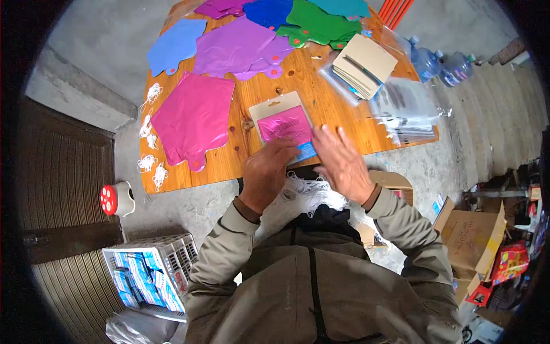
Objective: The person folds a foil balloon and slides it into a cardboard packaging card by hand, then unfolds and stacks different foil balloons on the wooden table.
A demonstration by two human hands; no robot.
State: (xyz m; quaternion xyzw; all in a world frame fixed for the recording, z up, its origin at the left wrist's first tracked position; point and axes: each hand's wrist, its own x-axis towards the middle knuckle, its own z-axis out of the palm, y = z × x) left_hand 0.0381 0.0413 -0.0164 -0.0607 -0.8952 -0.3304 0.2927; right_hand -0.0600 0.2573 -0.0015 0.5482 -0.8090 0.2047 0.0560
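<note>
A cardboard hang card with a folded pink foil balloon (281,123) and a blue strip at its bottom lies near the table's front edge. My left hand (266,174) grips its lower left part, with bent fingers over the pink foil and the blue strip. Beside the card's right edge, my right hand (342,164) is open, its fingers stretched out. Left of the card lies a flat magenta foil balloon (192,117). A bundle of white string (309,195) rests at my lap, just under both hands.
Purple (232,45), blue and green foil balloons lie along the table's back. Brown cards (364,63) and clear plastic bags (404,109) are stacked at right. Small string coils (146,163) line the left edge. A crate (180,258) and a stool (118,198) stand left, an open box (467,238) right.
</note>
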